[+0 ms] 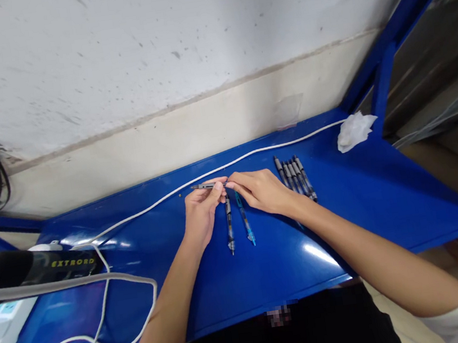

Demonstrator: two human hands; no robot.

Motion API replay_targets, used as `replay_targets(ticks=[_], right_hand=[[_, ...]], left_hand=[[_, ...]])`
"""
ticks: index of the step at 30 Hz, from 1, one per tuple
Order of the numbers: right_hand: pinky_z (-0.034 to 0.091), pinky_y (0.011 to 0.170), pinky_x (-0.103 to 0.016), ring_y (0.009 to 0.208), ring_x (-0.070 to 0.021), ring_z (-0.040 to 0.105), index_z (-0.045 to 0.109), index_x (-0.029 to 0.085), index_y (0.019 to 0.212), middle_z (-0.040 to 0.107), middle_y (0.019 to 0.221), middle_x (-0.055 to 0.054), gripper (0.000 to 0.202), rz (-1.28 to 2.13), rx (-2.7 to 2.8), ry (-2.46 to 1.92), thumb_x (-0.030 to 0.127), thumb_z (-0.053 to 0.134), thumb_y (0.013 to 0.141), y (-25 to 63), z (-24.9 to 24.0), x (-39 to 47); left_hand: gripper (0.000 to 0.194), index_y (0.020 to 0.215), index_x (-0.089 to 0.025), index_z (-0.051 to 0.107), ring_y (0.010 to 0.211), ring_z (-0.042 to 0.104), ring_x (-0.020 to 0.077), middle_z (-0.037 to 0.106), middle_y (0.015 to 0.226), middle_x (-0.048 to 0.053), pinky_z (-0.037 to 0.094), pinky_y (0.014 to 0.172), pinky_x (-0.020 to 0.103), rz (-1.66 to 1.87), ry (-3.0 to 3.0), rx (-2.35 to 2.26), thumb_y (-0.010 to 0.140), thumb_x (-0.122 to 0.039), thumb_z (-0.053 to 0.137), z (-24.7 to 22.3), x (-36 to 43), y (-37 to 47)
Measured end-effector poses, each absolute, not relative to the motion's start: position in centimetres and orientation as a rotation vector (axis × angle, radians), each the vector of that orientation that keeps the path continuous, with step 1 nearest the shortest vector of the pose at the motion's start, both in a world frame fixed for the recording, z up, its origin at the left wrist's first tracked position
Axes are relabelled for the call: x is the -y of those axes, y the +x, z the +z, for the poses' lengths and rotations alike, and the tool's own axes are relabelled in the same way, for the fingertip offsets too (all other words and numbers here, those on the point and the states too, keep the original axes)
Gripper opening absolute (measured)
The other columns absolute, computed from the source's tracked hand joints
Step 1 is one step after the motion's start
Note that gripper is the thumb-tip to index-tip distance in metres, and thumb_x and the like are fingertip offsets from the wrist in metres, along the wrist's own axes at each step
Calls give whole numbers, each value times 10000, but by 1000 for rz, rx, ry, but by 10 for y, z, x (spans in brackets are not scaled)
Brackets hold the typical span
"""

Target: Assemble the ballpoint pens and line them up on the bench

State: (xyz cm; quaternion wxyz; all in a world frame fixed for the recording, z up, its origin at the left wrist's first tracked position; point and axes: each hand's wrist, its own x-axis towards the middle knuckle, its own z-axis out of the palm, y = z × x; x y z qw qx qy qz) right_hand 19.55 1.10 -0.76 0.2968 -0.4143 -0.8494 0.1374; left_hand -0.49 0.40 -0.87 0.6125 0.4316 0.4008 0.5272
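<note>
Near the middle of the blue table, my left hand point(201, 212) pinches a grey pen point(205, 186), which lies roughly level with its tip toward the left. The fingers of my right hand point(259, 189) are closed at the pen's right end, touching the left fingertips. Just below the hands, a black-and-clear pen point(230, 225) and a light blue pen point(245, 220) lie side by side on the table. To the right of my right hand, several grey and dark pens point(293, 176) rest in a row.
A white cable point(252, 152) runs along the back of the blue table point(370, 203) and loops at the left. Crumpled white tissue point(355, 131) sits at the back right. A black object with yellow lettering point(38, 266) and a white box point(7, 333) are at the left.
</note>
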Motion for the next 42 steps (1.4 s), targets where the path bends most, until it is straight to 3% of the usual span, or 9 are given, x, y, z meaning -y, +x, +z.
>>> replay_targets(ticks=[10, 21, 31, 42], right_hand=[[361, 672, -288, 721, -178, 673, 670, 184, 1118, 784, 916, -65, 372, 384, 2258, -1155, 398, 372, 1185, 193, -5, -7], [410, 699, -296, 805, -183, 690, 641, 210, 1183, 785, 1060, -69, 309, 430, 2147, -1095, 446, 441, 1172, 193, -10, -8], [382, 687, -297, 746, -190, 687, 684, 198, 1116, 772, 892, -59, 417, 391, 2231, -1173, 443, 355, 1190, 193, -6, -8], [430, 728, -303, 876, -193, 710, 634, 207, 1174, 778, 1111, -69, 267, 428, 2174, -1067, 423, 478, 1162, 194, -9, -9]], left_hand=[[284, 1057, -169, 870, 839, 633, 150, 721, 914, 73, 512, 741, 259, 1194, 978, -915, 876, -386, 894, -10, -4, -5], [281, 1048, -180, 835, 811, 627, 137, 703, 911, 50, 507, 719, 257, 1282, 940, -930, 862, -376, 912, -10, -6, -5], [277, 1031, -181, 839, 762, 604, 125, 690, 870, 42, 507, 718, 258, 1265, 986, -944, 849, -371, 925, -11, -7, -7], [259, 1046, -182, 831, 805, 633, 137, 717, 913, 54, 510, 723, 253, 1230, 1024, -958, 882, -372, 895, -11, -4, -6]])
